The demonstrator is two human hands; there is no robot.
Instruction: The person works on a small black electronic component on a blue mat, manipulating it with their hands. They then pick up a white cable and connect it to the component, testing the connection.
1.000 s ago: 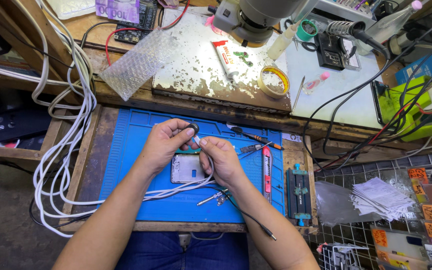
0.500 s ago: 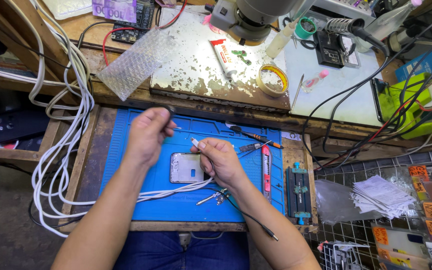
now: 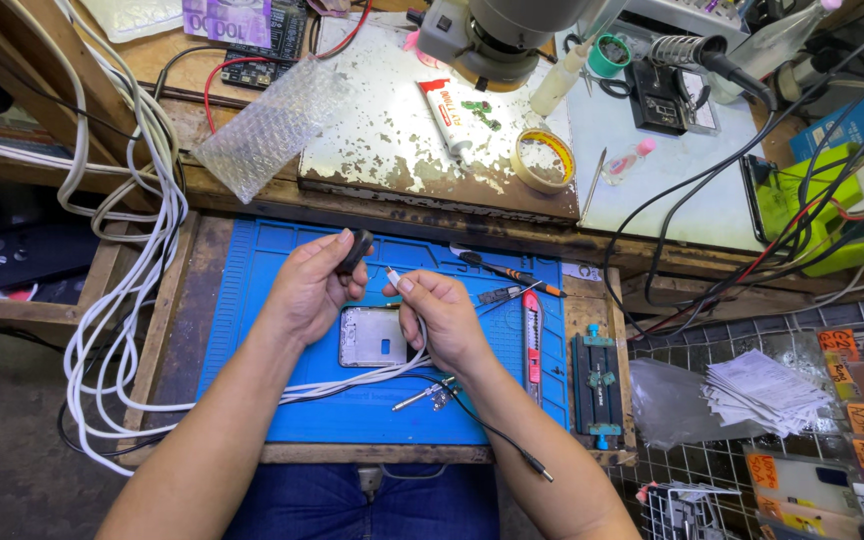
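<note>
Pinching a small black part (image 3: 355,250) in the left hand (image 3: 312,290), fingers curled round it, above the blue mat (image 3: 252,290). Gripping the plug end of a white cable (image 3: 393,274) between thumb and forefinger of the right hand (image 3: 447,320), just beside the black part. Hovering over a phone (image 3: 372,336) lying flat on the mat between both hands.

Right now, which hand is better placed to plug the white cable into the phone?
Right hand, probably: it pinches the white cable's plug just above the phone. The left hand is occupied with a small black object.
</note>
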